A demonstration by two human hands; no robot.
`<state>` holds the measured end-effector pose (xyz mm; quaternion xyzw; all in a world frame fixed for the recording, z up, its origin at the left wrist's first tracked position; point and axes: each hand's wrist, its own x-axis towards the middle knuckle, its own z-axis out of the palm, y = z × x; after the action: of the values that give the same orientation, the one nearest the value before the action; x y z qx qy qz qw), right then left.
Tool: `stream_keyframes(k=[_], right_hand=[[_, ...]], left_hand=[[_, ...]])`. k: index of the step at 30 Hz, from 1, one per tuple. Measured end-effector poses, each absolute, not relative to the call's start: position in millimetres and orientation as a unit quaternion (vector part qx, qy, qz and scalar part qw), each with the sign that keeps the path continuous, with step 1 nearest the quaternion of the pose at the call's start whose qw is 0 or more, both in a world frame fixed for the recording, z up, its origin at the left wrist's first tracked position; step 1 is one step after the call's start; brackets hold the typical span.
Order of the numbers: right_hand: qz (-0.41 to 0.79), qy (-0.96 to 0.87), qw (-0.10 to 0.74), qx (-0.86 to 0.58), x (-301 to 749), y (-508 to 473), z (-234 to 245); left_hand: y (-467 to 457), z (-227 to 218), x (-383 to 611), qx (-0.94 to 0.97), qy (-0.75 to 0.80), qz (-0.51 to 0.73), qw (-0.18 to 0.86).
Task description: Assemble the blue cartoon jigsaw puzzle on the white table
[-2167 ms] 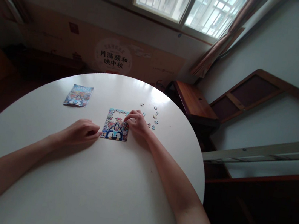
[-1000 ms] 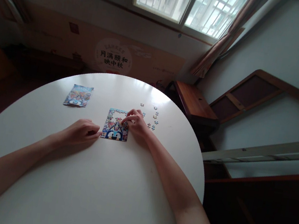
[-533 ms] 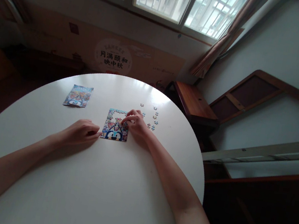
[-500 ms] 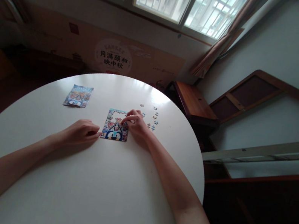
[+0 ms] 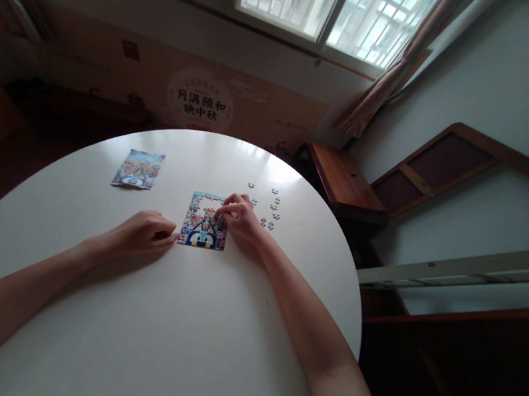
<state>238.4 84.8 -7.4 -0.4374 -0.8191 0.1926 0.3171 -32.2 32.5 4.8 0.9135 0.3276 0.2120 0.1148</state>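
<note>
A small square jigsaw puzzle [image 5: 201, 239] lies on the white table, its lower part showing a blue cartoon face. Pale gaps show in its upper middle. My right hand [image 5: 242, 216] rests over the puzzle's right side, fingertips pinched together on a puzzle piece that they mostly cover. To the left, my left hand [image 5: 150, 230] lies on the table with its fingers curled in, and one outstretched digit touches the puzzle's lower left edge. Several loose puzzle pieces [image 5: 274, 207] are scattered just beyond and to the right of my right hand.
A colourful printed packet [image 5: 138, 169] lies at the table's far left. The round white table [image 5: 159, 342] has its far edge toward a wall below windows. Beyond its right side stands a brown wooden bench [image 5: 348, 181].
</note>
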Motion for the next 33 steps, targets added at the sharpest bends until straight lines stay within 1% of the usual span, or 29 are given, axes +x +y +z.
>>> stream_keyframes(k=[25,33], right_hand=[[0.183,-0.824,0.303,-0.442,237.0,82.9,-4.9],[0.197,-0.819,0.321,-0.432,237.6,82.7,-4.3]], left_hand=[[32.3,4.7,-32.2,0.918,0.329,0.2,0.098],[31.9,6.1,-31.6,0.916,0.33,0.201,0.104]])
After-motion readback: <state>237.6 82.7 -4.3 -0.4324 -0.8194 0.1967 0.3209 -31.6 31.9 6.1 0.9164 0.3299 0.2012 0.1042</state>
